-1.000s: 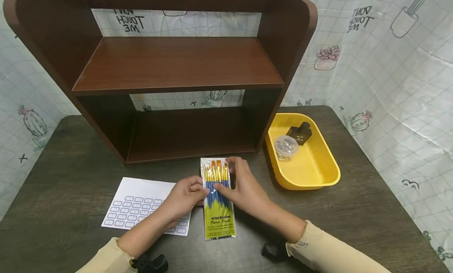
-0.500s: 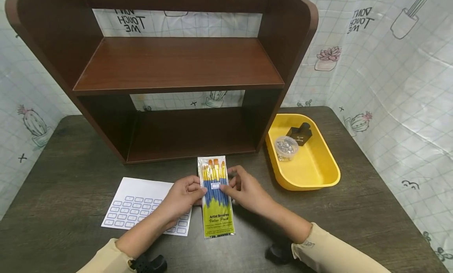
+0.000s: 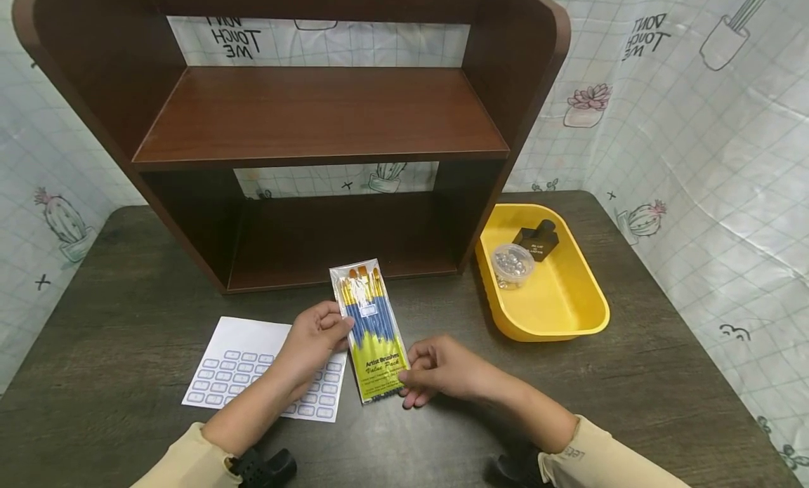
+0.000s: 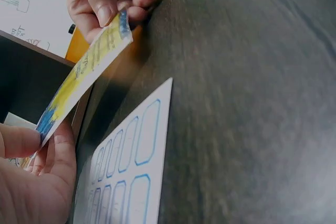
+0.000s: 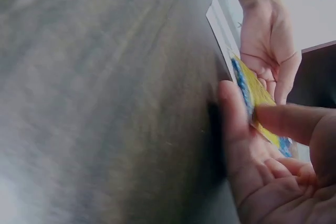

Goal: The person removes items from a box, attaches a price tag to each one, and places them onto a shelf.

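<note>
A clear pack of artist brushes (image 3: pixel 378 340) with blue handles and a yellow-green card is tilted slightly, its top leaning left. A small white label (image 3: pixel 368 310) is on its front, over the brush handles. My left hand (image 3: pixel 316 337) pinches the pack's left edge between thumb and fingers. At the lower right corner my right hand (image 3: pixel 445 368) pinches the pack, its thumb (image 5: pixel 294 121) on the front. In the left wrist view the pack appears raised off the table. A sheet of blue-bordered labels (image 3: pixel 246 340) lies beneath my left forearm, partly hidden.
A dark brown two-level shelf (image 3: pixel 322 112) stands at the back of the dark wooden table (image 3: pixel 114 333). To its right, a yellow tray (image 3: pixel 562 312) holds a clear round tub (image 3: pixel 512 263) of small shiny pieces and a black box (image 3: pixel 537 241).
The pack has shifted left and up and turned so its top leans left. My right hand has slid from the upper right side down to the lower right corner. The label is now uncovered.
</note>
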`<state>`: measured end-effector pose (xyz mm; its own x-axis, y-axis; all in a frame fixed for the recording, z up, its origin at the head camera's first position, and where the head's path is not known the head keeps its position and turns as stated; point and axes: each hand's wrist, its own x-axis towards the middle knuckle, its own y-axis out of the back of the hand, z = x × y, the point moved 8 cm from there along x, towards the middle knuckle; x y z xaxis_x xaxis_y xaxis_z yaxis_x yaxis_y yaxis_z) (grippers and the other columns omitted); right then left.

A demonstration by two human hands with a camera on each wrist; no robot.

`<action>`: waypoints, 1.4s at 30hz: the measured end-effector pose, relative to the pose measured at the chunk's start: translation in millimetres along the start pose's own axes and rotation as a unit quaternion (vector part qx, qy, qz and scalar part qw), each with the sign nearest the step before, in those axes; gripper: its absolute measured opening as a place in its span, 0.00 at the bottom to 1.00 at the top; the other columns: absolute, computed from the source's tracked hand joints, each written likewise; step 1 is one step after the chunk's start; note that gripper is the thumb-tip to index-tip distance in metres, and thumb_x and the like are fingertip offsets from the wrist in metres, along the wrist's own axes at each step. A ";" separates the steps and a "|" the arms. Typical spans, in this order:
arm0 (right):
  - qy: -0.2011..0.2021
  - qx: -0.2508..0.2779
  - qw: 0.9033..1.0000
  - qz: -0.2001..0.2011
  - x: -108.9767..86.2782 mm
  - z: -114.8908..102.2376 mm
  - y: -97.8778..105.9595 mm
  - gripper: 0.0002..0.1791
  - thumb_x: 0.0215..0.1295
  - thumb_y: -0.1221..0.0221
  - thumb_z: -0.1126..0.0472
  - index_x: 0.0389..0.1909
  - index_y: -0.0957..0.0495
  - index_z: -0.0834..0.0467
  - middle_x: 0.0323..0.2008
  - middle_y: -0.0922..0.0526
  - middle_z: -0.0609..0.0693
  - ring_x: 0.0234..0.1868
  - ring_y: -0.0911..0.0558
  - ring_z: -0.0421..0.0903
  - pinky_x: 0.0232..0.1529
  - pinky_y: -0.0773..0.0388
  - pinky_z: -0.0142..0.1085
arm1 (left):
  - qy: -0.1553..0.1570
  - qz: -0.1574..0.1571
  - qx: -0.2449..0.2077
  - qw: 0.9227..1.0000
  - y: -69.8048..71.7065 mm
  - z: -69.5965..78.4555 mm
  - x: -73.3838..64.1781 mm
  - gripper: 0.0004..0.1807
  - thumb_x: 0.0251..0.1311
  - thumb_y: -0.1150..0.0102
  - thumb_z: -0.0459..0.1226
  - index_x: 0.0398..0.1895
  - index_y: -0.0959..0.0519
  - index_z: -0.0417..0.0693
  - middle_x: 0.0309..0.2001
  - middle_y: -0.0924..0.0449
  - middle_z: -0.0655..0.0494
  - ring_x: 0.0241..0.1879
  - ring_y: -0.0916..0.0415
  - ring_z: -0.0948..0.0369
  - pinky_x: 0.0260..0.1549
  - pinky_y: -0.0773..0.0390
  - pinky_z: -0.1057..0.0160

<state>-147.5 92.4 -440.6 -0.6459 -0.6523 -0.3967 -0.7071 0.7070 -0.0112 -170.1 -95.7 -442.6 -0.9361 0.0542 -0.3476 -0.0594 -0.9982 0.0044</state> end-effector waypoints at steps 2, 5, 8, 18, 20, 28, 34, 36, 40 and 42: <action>0.015 0.001 1.000 0.000 -0.8 -0.1 0.0 0.07 0.72 0.41 0.71 0.41 0.24 0.74 0.34 0.11 0.67 0.30 0.10 0.41 0.35 0.11 0.33 | 0.000 0.002 -0.005 1.000 1.2 0.0 0.9 0.11 0.75 0.45 0.30 0.55 0.24 0.35 0.36 0.13 0.56 0.37 0.19 0.67 0.38 0.17 0.72; 0.042 -0.011 0.999 0.006 -1.3 -1.1 0.5 0.08 0.72 0.42 0.71 0.42 0.24 0.76 0.36 0.13 0.71 0.31 0.11 0.39 0.35 0.12 0.32 | -0.003 0.004 -0.011 1.000 2.6 0.2 1.6 0.10 0.75 0.45 0.30 0.54 0.25 0.34 0.33 0.15 0.59 0.36 0.20 0.68 0.38 0.17 0.72; 0.068 -0.025 0.997 0.016 -2.3 -3.2 1.8 0.10 0.72 0.42 0.71 0.43 0.25 0.78 0.36 0.14 0.73 0.30 0.12 0.37 0.35 0.13 0.30 | -0.011 0.008 -0.009 1.000 5.6 1.8 1.2 0.11 0.75 0.46 0.31 0.54 0.24 0.33 0.36 0.12 0.55 0.37 0.17 0.67 0.40 0.14 0.70; 0.153 -0.066 0.986 0.019 -10.8 -29.1 4.9 0.09 0.75 0.42 0.68 0.43 0.24 0.74 0.34 0.16 0.74 0.31 0.14 0.38 0.34 0.13 0.34 | -0.275 0.200 0.156 0.927 86.8 67.3 -25.6 0.10 0.75 0.42 0.34 0.43 0.15 0.35 0.36 0.12 0.41 0.29 0.20 0.77 0.33 0.20 0.79; 0.166 -0.073 0.983 0.012 -11.9 -35.5 3.4 0.08 0.75 0.42 0.69 0.44 0.23 0.73 0.34 0.16 0.73 0.31 0.14 0.38 0.35 0.12 0.37 | -0.344 0.300 0.187 0.870 114.5 84.7 -41.0 0.09 0.72 0.39 0.34 0.39 0.16 0.35 0.31 0.15 0.50 0.29 0.26 0.80 0.31 0.27 0.82; 0.207 -0.084 0.975 -0.005 -19.9 -68.3 -3.2 0.06 0.75 0.42 0.70 0.45 0.22 0.70 0.34 0.16 0.73 0.32 0.13 0.40 0.38 0.11 0.44 | -0.326 0.414 0.179 0.831 178.5 94.0 -45.6 0.24 0.69 0.34 0.38 0.63 0.27 0.38 0.51 0.34 0.83 0.53 0.34 0.79 0.43 0.28 0.81; 0.241 -0.098 0.965 0.019 -24.7 -105.0 3.8 0.05 0.74 0.40 0.70 0.46 0.21 0.67 0.35 0.15 0.70 0.33 0.12 0.40 0.39 0.11 0.40 | -0.292 0.364 0.209 0.859 176.2 90.0 -20.4 0.25 0.70 0.35 0.37 0.67 0.24 0.44 0.54 0.16 0.50 0.46 0.29 0.82 0.42 0.28 0.84; 0.253 -0.102 0.962 0.031 -25.3 -118.9 6.2 0.05 0.74 0.40 0.70 0.47 0.21 0.68 0.35 0.15 0.70 0.33 0.12 0.41 0.39 0.10 0.41 | -0.289 0.370 0.212 0.857 177.0 90.0 -18.5 0.22 0.70 0.35 0.36 0.66 0.22 0.45 0.52 0.15 0.46 0.42 0.29 0.83 0.40 0.28 0.83; 0.273 -0.112 0.954 0.054 -26.0 -149.5 10.2 0.06 0.74 0.40 0.71 0.47 0.23 0.69 0.34 0.14 0.66 0.32 0.11 0.43 0.39 0.10 0.42 | -0.290 0.391 0.207 0.849 181.8 89.3 -22.4 0.18 0.69 0.36 0.34 0.61 0.18 0.47 0.48 0.13 0.45 0.37 0.28 0.85 0.38 0.29 0.82; 0.282 -0.115 0.950 0.067 -26.5 -166.6 14.0 0.07 0.74 0.41 0.71 0.48 0.23 0.70 0.34 0.13 0.61 0.32 0.11 0.44 0.39 0.11 0.41 | -0.293 0.393 0.212 0.845 183.0 89.2 -24.9 0.17 0.69 0.36 0.34 0.60 0.18 0.46 0.46 0.12 0.44 0.36 0.28 0.86 0.37 0.30 0.83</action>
<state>-188.2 74.1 -277.4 -0.7403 -0.6489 0.1755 -0.6095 0.7581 0.2319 -188.6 -277.5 -349.5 -0.7473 -0.4952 0.4431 0.6588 -0.6391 0.3968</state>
